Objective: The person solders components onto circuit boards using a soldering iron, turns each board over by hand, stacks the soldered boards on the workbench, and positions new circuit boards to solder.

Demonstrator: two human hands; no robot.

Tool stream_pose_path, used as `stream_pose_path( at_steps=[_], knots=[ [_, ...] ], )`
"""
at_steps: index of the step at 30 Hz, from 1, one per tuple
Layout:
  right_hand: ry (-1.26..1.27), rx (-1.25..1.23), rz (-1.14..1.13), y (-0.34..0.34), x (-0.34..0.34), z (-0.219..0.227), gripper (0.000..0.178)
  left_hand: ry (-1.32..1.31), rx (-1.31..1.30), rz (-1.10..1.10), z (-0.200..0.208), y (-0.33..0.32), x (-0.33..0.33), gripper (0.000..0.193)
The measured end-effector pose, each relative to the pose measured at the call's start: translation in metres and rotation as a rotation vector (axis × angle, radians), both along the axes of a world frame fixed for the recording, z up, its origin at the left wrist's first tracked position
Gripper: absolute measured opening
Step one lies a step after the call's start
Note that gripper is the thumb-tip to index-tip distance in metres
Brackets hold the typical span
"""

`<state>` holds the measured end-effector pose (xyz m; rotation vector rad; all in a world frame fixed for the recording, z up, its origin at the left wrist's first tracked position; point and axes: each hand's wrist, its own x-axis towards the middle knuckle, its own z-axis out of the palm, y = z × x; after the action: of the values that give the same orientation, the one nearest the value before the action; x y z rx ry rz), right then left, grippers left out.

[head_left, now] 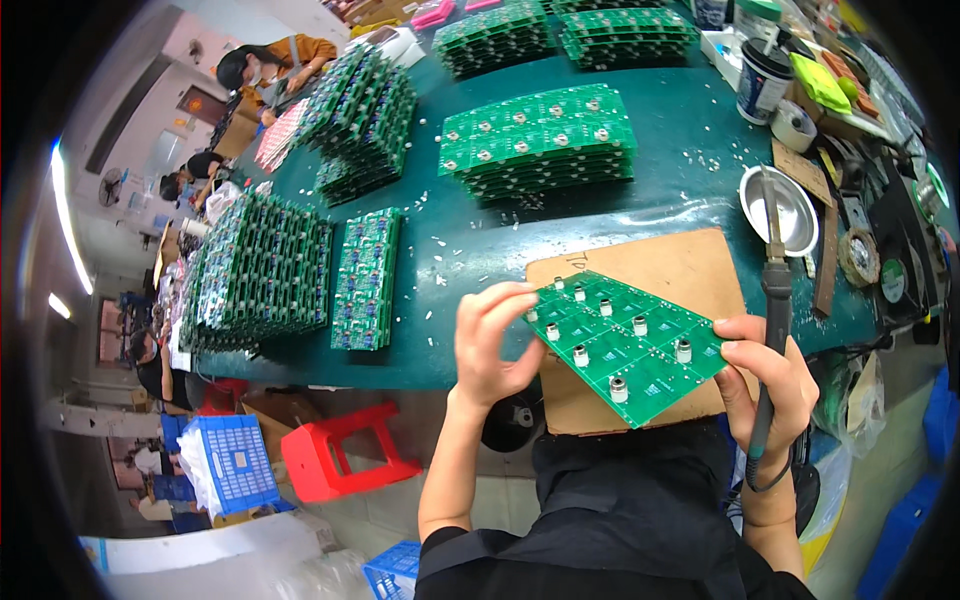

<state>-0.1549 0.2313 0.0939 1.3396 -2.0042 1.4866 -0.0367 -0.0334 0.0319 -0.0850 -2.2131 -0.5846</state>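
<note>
A green circuit board panel (630, 335) is held up, tilted, between my two hands. Several small silvery cylindrical parts stand on its upper face. My left hand (492, 345) pinches its far left corner between thumb and fingers. My right hand (775, 385) grips the right corner with thumb and fingertips. A soldering iron (775, 290) also rests in the right hand, its tip pointing away from me over a metal bowl (790, 215). Beneath the panel lies a brown cardboard sheet (680, 255) at the table's near edge.
Stacks of green boards stand at the middle (540, 135), the left (260, 270) and the back of the green table (430, 270). Small white bits are scattered about. A dark cup (762, 85) and tape roll (793, 127) sit at right. A red stool (340, 455) is on the floor.
</note>
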Motion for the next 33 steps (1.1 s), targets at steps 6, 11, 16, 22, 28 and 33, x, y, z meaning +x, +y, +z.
stream_pose_path(
  at_steps=[6,11,16,22,28,33],
  knots=[
    [-0.046,-0.053,-0.13,0.009,-0.002,-0.014,0.023,0.058,-0.107,-0.05,0.01,-0.001,-0.001,0.036],
    [-0.319,-0.146,-0.185,0.036,-0.017,-0.038,0.017,0.145,-0.444,0.532,0.053,-0.042,0.052,0.025],
    [-0.434,-0.104,-0.188,0.034,-0.02,-0.043,0.015,-0.118,-0.754,0.998,0.065,-0.124,0.096,0.013],
    [-0.228,-0.019,-0.144,0.024,-0.018,-0.045,0.014,-0.489,-0.82,1.139,0.015,-0.178,0.091,0.008],
    [-0.276,0.071,-0.249,0.053,-0.021,-0.063,0.013,-0.712,-0.543,1.003,0.012,-0.161,0.073,0.023],
    [-0.296,0.244,-0.071,0.08,-0.02,-0.073,0.031,-0.375,-0.094,0.76,0.051,-0.138,0.038,0.014]
  ],
)
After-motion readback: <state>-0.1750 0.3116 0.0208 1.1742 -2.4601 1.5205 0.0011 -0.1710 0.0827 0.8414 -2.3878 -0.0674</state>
